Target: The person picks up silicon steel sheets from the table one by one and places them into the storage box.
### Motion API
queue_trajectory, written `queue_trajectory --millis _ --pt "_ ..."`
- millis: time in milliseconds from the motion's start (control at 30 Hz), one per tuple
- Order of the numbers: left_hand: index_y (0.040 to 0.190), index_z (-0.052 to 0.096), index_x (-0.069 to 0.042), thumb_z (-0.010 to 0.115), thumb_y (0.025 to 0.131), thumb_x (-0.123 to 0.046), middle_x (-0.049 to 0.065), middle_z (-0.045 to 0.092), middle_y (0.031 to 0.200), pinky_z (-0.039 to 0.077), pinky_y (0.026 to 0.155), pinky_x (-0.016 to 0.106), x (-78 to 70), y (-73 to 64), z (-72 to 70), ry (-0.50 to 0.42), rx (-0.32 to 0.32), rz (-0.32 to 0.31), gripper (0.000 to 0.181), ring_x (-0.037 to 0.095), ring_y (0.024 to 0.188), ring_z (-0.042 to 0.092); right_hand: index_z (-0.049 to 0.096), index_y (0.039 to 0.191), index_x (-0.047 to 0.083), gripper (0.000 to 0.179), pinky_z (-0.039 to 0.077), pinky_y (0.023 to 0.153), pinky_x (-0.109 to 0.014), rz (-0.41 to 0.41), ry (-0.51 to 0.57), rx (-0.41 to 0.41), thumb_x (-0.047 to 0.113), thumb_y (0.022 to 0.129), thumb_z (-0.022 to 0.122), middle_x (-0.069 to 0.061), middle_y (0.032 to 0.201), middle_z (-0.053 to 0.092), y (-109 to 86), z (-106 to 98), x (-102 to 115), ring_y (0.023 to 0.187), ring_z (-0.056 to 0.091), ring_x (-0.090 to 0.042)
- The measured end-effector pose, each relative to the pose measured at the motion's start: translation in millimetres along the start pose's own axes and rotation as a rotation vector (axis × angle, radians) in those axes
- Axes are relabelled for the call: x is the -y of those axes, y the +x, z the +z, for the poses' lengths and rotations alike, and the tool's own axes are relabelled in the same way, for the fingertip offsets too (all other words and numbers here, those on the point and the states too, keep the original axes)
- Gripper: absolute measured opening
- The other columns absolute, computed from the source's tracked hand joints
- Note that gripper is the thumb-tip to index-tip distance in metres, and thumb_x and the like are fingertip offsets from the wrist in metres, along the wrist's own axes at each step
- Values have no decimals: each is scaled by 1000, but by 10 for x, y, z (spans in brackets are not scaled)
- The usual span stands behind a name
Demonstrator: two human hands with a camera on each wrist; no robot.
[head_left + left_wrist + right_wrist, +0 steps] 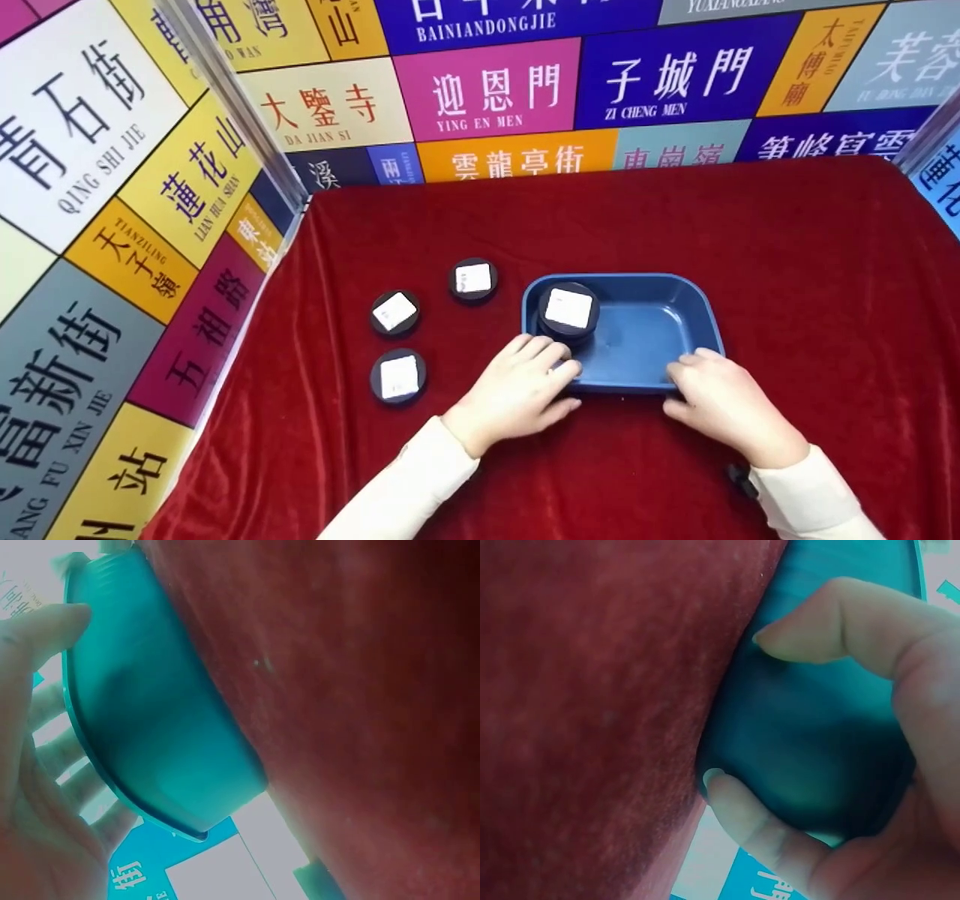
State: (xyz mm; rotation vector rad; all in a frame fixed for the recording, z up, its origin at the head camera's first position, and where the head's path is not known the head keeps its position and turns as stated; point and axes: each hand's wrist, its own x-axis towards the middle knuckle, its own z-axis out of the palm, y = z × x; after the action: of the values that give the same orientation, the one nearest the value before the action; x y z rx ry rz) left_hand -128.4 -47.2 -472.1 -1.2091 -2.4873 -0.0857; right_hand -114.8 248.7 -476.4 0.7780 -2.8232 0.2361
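Note:
A blue plastic box (637, 330) with rounded corners stands on the red cloth in front of me. My left hand (517, 386) grips its near left rim, with the fingers over the edge. In the left wrist view the thumb (64, 622) lies at the outer wall. At the near right corner, my right hand (724, 401) holds the box too; the right wrist view shows its thumb (817, 626) against the outer side. Inside the box at the left, black round discs are stacked, and the top disc (568, 309) bears a white label.
Left of the box lie three more black discs with white labels: a far one (473, 280), a middle one (395, 313) and a near one (398, 377). The red cloth (637, 472) covers the table. Panels with coloured signs (487, 94) stand behind and at the left.

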Motion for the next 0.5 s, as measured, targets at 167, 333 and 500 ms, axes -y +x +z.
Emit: queue_trajectory --millis 167,333,500 --pt "109 59 -22 54 96 -61 -4 57 118 41 102 38 0 -17 -23 -23 12 5 41 18 113 53 57 66 14 16 43 59 -38 -2 0 -19 13 63 73 2 65 55 -4 4 -8 65 46 -20" --pt "117 60 -23 51 96 -63 -4 57 121 40 104 39 27 -17 -78 -41 10 -6 46 18 116 52 56 65 14 17 42 59 -37 1 1 -24 13 63 73 2 64 54 -8 4 -6 64 45 -20" --pt "121 59 -23 52 96 -62 -4 58 121 39 105 39 70 -22 -139 -30 6 -24 47 18 116 52 57 66 14 17 43 60 -38 4 2 -13 13 63 73 2 65 55 -5 9 2 65 46 -20"
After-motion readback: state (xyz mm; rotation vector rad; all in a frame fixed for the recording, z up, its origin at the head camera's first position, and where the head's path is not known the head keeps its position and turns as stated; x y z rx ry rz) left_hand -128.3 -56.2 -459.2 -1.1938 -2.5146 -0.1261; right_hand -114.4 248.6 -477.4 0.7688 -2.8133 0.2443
